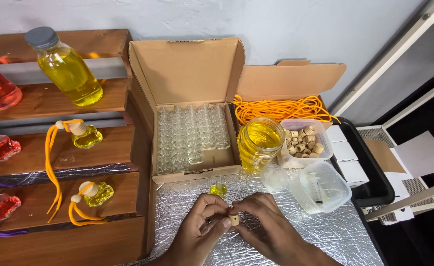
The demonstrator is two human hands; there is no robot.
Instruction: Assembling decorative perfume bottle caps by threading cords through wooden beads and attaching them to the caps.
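Head view: we pinch a small round pale wooden cap [234, 219] btwn left hand [201, 227] and right hand [266, 227] fingertips, both closed on it, over the silver foil mat [325, 236]. Keep it level, w/ the small yellow-filled glass bottle [218, 189] just beyond.

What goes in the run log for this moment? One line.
both hands pinch wooden cap | left hand | right hand | yellow vial on foil
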